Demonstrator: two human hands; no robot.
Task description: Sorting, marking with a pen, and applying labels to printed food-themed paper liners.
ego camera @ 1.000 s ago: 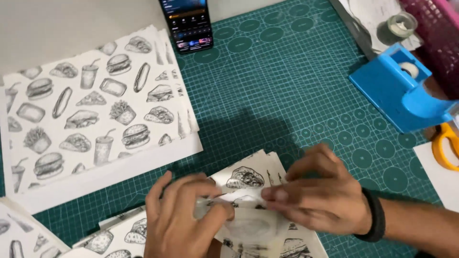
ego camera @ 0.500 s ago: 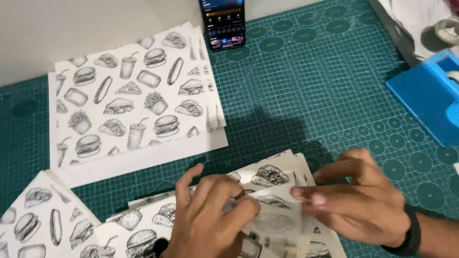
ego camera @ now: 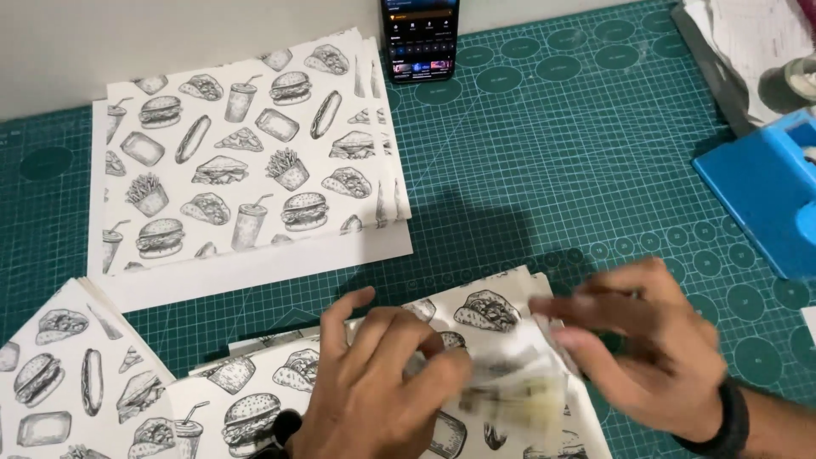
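My left hand (ego camera: 378,382) and my right hand (ego camera: 650,344) meet low in the view over a printed paper sheet (ego camera: 476,314) patterned with black-and-white fast-food drawings. Between their fingertips is a small, blurred, folded piece of that paper (ego camera: 514,387), pinched by both hands. My right wrist wears a black band (ego camera: 731,416). The sheet lies on a green cutting mat (ego camera: 552,153).
A stack of the same printed sheets (ego camera: 246,161) lies at upper left, another pile (ego camera: 76,374) at lower left. A dark phone (ego camera: 421,38) stands at the top. A blue tape dispenser (ego camera: 765,191) sits at right, with papers (ego camera: 748,38) beyond it.
The view has shifted so everything slides right and down in frame. Both hands stay on the folded paper, now blurred with motion; the right hand has drawn slightly away to the right.
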